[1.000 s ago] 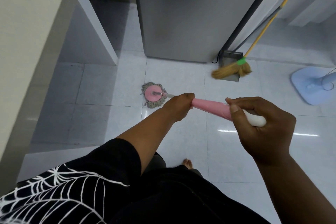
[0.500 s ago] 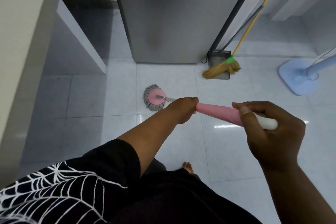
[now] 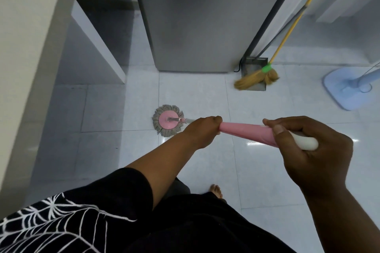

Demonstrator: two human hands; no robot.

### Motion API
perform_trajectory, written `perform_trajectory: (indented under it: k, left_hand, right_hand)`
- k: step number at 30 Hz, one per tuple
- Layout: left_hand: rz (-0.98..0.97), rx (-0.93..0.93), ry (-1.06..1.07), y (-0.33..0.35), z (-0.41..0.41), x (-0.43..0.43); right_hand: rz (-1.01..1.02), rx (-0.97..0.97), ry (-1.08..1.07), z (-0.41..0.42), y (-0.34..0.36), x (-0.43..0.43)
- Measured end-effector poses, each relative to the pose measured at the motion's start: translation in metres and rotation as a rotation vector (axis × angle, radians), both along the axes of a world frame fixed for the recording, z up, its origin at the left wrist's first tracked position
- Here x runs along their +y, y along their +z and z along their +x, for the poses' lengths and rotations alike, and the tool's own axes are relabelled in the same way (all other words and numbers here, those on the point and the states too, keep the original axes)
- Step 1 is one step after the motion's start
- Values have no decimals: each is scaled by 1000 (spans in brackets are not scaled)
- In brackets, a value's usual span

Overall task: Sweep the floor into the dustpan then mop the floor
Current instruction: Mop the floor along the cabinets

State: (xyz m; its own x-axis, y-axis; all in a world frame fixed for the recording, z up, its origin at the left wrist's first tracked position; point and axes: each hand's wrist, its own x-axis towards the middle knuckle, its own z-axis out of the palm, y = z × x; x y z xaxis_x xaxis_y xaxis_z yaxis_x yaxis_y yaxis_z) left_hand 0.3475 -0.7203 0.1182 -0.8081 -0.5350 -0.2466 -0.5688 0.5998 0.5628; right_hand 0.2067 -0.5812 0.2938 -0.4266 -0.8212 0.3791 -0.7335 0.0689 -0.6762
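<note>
Both hands hold a mop by its pink handle [image 3: 244, 131]. My left hand [image 3: 202, 131] grips the handle lower down, and my right hand [image 3: 308, 146] grips the upper end where the pink meets a white tip. The round mop head [image 3: 167, 120], pink disc with grey strands, lies flat on the white tiled floor [image 3: 195, 96] in front of the grey fridge. A straw broom [image 3: 257, 80] with a yellow stick leans at the fridge's right corner, its bristles resting on a grey dustpan [image 3: 254, 65].
The grey fridge [image 3: 197, 16] stands straight ahead. A white counter panel [image 3: 98, 41] juts out at the left beside a beige wall. The blue base of a standing fan [image 3: 345, 88] sits at the right. My bare foot [image 3: 216, 190] shows below the hands.
The mop head has slid a little nearer to me and to the left across the tile. Both hands keep their hold on the handle.
</note>
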Motion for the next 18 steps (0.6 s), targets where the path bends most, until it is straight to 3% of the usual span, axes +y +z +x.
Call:
perform_trajectory:
  k: [6,18]
  left_hand:
    - [125,68,50,15,-26,-13]
    - [1,-36,-67,-2,-17,-31]
  right_hand:
    - [-56,83,-20,-7,9,-9]
    - [49,-34,37,-9,-4,-14]
